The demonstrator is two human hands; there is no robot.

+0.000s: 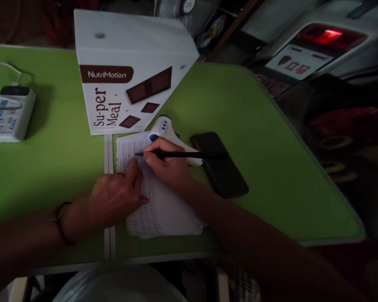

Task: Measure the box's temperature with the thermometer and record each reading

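My right hand (166,161) grips a slim black pen (192,154), its tip on a sheet of paper (176,214) covered at the left with rows of small handwriting. The loose sheets lie on the green table. My left hand (118,193) rests on the paper's left part, index finger stretched toward the pen tip and thumb apart, holding nothing. A ring and a dark bracelet (61,222) are on that hand and wrist. Just beyond my right hand lies a white and blue infrared thermometer (166,129), partly hidden. A dark phone (222,167) lies right of it.
A white NutriMotion box (135,54) stands behind the paper. At the far left, a white power block (11,115) has cables attached. The green folding table (271,188) has a centre seam. A vehicle's rear with a lit red lamp (330,35) stands beyond the table.
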